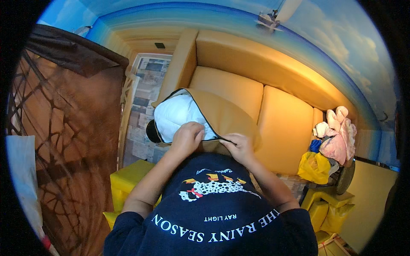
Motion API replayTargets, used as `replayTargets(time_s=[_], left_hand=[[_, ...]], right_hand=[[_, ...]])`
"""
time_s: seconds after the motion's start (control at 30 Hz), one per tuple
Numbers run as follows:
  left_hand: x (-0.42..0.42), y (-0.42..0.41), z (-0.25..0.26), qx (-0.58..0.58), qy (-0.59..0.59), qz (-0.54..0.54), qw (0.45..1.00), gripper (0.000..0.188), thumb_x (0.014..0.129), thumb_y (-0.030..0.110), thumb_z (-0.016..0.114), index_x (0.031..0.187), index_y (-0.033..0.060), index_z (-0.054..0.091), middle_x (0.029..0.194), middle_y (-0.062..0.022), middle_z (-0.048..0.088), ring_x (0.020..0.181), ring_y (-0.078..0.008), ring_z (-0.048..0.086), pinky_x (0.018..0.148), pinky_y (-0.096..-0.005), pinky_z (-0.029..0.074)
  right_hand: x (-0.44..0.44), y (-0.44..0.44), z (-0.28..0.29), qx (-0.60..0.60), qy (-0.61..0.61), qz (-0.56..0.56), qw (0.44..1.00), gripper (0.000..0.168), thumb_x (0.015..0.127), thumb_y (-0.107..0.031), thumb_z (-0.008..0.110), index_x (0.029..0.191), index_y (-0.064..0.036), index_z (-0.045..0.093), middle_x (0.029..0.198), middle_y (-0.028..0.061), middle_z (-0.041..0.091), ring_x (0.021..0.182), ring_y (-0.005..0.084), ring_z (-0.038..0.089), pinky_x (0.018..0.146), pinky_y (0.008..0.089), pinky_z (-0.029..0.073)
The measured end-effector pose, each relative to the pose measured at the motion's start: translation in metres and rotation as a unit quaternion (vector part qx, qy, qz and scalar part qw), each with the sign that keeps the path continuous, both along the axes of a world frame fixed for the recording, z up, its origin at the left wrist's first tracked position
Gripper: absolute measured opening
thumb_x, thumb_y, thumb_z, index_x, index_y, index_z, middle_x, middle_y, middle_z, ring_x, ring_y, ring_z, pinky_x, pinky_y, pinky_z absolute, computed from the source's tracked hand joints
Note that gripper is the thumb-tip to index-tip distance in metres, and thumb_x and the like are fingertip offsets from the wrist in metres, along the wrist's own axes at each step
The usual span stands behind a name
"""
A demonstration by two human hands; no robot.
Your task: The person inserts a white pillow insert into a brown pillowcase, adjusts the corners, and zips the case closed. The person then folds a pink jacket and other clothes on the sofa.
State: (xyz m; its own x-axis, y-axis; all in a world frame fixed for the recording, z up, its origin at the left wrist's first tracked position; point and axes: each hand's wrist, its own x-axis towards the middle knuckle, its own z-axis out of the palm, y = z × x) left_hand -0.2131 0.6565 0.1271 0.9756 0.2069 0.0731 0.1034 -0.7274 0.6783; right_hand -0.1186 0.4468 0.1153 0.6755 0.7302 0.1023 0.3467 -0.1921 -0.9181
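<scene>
A tan cushion cover [224, 108] with a dark zipper along its edge lies before me, its zipper side gaping. White padding [177, 115] shows through the gap. My left hand [189, 137] is at the lower edge of the gap, its fingers bent near the zipper; whether it grips anything is unclear. With thumb and fingers, my right hand [237, 145] pinches the zippered edge of the cover to the right of the gap. A round black object [153, 132] shows partly beyond the cover's left end.
Behind the cover stands a tan sofa [285, 128]. Pink and white soft items [336, 144] and a yellow bag [315, 168] are piled at its right end. Yellow padded seats [128, 176] [330, 208] flank me. A brown patterned covering [73, 128] spreads at the left.
</scene>
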Motion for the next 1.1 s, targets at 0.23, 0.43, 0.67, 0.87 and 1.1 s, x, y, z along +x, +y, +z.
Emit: replayTargets(time_s=[0.23,0.43,0.67,0.87,1.1], left_hand=[[-0.006,-0.031,-0.001,-0.205,0.125,0.067,0.968,0.021,0.089,0.02,0.068,0.093,-0.0009,0.067,0.088,-0.0069,0.06,0.073,-0.0131,0.056,0.066,-0.0262,0.045],[-0.008,-0.037,-0.008,-0.293,0.06,0.099,0.949,0.014,0.086,0.013,0.07,0.083,0.0008,0.065,0.08,-0.0036,0.057,0.069,-0.0108,0.052,0.062,-0.0256,0.043],[-0.011,-0.041,-0.006,-0.129,0.01,0.134,0.983,0.021,0.087,0.016,0.067,0.078,0.0002,0.057,0.079,-0.014,0.057,0.074,-0.0286,0.056,0.067,-0.0362,0.045],[-0.017,-0.031,-0.023,-0.092,0.024,0.165,0.982,0.025,0.085,0.021,0.069,0.077,-0.0003,0.057,0.077,-0.0142,0.056,0.073,-0.0293,0.056,0.067,-0.0374,0.045],[-0.014,-0.023,-0.032,-0.094,0.094,0.175,0.976,0.026,0.084,0.021,0.07,0.075,0.0006,0.057,0.079,-0.0152,0.059,0.071,-0.031,0.057,0.065,-0.0382,0.046]], right_hand=[[-0.002,0.005,0.006,-0.004,-0.011,-0.005,1.0,0.013,0.082,-0.01,0.071,0.092,-0.002,0.073,0.088,0.0142,0.071,0.08,0.0262,0.069,0.072,0.0337,0.053],[-0.004,0.003,0.005,-0.008,-0.027,-0.009,1.0,0.012,0.082,-0.012,0.071,0.09,-0.004,0.073,0.088,0.0126,0.072,0.08,0.026,0.069,0.073,0.0339,0.053],[-0.005,0.006,0.009,-0.033,-0.047,-0.01,0.998,0.012,0.082,-0.016,0.07,0.089,-0.005,0.073,0.087,0.0125,0.071,0.079,0.0278,0.068,0.071,0.036,0.053],[-0.003,0.007,0.004,-0.059,-0.058,-0.005,0.997,0.014,0.082,-0.018,0.071,0.086,-0.005,0.073,0.084,0.0135,0.07,0.077,0.03,0.067,0.069,0.0371,0.052],[0.001,-0.007,0.002,-0.062,-0.072,0.02,0.995,0.012,0.081,-0.014,0.072,0.085,-0.002,0.072,0.078,0.0151,0.068,0.071,0.0279,0.066,0.065,0.0346,0.051]])
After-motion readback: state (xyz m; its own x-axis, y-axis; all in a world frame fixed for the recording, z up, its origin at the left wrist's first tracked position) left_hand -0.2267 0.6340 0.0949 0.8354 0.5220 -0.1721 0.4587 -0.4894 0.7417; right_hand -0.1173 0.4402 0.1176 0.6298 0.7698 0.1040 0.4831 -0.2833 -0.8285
